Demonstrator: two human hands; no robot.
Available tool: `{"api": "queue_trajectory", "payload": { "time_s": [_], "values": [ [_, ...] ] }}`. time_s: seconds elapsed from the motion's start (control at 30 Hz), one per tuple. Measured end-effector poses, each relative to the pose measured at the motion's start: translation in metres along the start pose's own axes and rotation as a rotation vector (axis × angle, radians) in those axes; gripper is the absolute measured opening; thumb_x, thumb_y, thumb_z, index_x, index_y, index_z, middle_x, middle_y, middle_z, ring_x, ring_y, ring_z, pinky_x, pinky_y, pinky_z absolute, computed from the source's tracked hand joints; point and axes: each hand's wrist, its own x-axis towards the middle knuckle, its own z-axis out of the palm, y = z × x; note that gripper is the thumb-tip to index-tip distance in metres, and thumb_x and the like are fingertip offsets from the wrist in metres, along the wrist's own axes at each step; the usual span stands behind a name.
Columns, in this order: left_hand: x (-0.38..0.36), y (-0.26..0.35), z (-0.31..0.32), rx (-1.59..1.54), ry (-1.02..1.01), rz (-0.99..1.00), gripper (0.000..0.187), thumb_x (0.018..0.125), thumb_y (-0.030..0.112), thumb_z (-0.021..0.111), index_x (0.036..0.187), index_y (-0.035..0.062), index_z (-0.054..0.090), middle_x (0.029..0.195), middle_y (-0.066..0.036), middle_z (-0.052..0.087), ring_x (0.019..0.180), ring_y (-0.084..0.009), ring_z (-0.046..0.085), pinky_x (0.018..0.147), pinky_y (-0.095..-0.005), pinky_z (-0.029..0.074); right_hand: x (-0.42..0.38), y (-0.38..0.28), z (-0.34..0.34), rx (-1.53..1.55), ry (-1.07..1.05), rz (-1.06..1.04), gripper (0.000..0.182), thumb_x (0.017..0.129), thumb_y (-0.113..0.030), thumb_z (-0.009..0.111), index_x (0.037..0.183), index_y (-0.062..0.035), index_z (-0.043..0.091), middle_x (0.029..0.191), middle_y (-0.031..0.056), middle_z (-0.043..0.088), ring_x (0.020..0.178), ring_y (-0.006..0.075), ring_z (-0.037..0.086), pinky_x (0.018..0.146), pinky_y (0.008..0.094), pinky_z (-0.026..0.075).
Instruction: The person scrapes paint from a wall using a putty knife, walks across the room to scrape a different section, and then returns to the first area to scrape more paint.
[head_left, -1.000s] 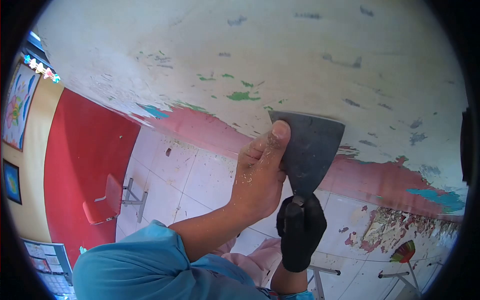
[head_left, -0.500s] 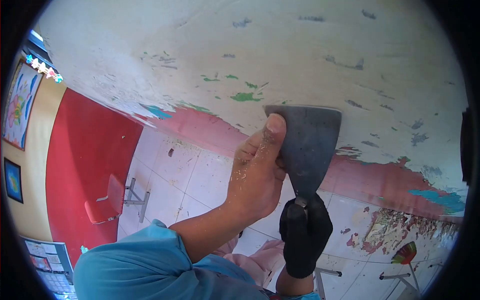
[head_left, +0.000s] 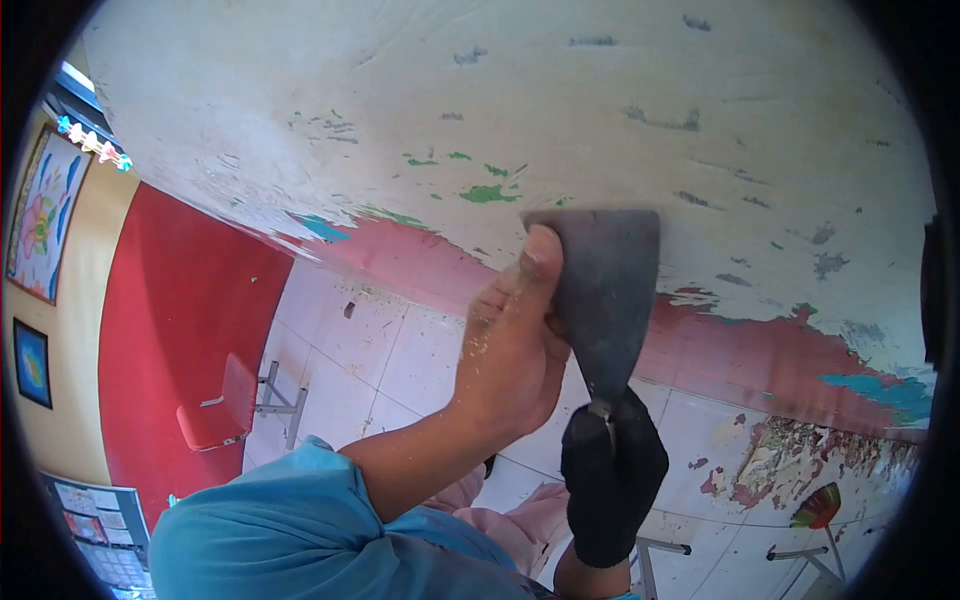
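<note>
A broad grey paint scraper [head_left: 606, 285] lies with its wide edge against the pale wall [head_left: 560, 110], just over the ragged border of exposed pink. In its black glove, my right hand [head_left: 615, 480] grips the handle below the blade. My left hand [head_left: 512, 355] is bare and closed on the blade's left side, its thumb on the face near the corner and its fingers partly hidden. Pale flakes stick to this hand. Green patches [head_left: 488, 193] and grey scrape marks show on the wall around the blade.
Paint debris [head_left: 790, 460] litters the tiled floor [head_left: 340, 340] on the right. Close by are a red-and-green brush [head_left: 820, 507] and metal legs [head_left: 800, 556]. A red chair [head_left: 222, 405] stands at left by a red wall section [head_left: 180, 320].
The scraper blade has shifted slightly left along the wall, and my left thumb has moved a little left with it. Both hands keep their hold. The view has shifted slightly.
</note>
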Motion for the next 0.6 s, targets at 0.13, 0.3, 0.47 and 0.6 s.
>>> {"api": "queue_trajectory", "payload": {
  "time_s": [0.13, 0.3, 0.47, 0.6],
  "values": [
    [-0.003, -0.007, 0.006, -0.015, -0.022, 0.014, 0.042, 0.090, 0.042, 0.042, 0.107, 0.0048, 0.050, 0.089, -0.005, 0.059, 0.082, -0.0143, 0.058, 0.069, -0.0296, 0.048, -0.011, 0.012, -0.009, -0.097, 0.000, -0.108, 0.022, 0.086, -0.019, 0.050, 0.091, 0.0021, 0.052, 0.053, -0.0028, 0.043, 0.042, 0.0026, 0.037, 0.038, 0.0182, 0.025],
    [-0.001, -0.008, 0.003, 0.047, -0.095, -0.017, 0.042, 0.089, 0.041, 0.042, 0.107, 0.0044, 0.050, 0.092, -0.005, 0.059, 0.085, -0.0138, 0.058, 0.072, -0.0288, 0.047, -0.010, 0.011, -0.008, 0.018, 0.038, -0.041, 0.019, 0.086, -0.018, 0.049, 0.082, 0.0007, 0.050, 0.051, -0.0015, 0.043, 0.040, 0.0031, 0.036, 0.036, 0.0187, 0.024],
    [0.001, -0.013, 0.007, 0.101, -0.101, 0.019, 0.042, 0.090, 0.041, 0.042, 0.109, 0.0039, 0.050, 0.098, -0.007, 0.059, 0.088, -0.0137, 0.058, 0.076, -0.0290, 0.047, -0.012, 0.009, -0.011, 0.095, 0.063, -0.010, 0.018, 0.085, -0.018, 0.050, 0.078, -0.0008, 0.048, 0.051, -0.0001, 0.044, 0.039, 0.0039, 0.037, 0.035, 0.0188, 0.024],
    [0.000, -0.014, 0.007, 0.064, -0.079, 0.005, 0.037, 0.086, 0.039, 0.053, 0.095, 0.0031, 0.058, 0.092, -0.006, 0.060, 0.085, -0.0121, 0.056, 0.073, -0.0272, 0.046, -0.003, 0.016, -0.011, 0.125, 0.072, -0.058, 0.019, 0.084, -0.017, 0.051, 0.077, -0.0008, 0.047, 0.053, -0.0007, 0.045, 0.040, 0.0036, 0.037, 0.036, 0.0186, 0.026]
  ]
}}
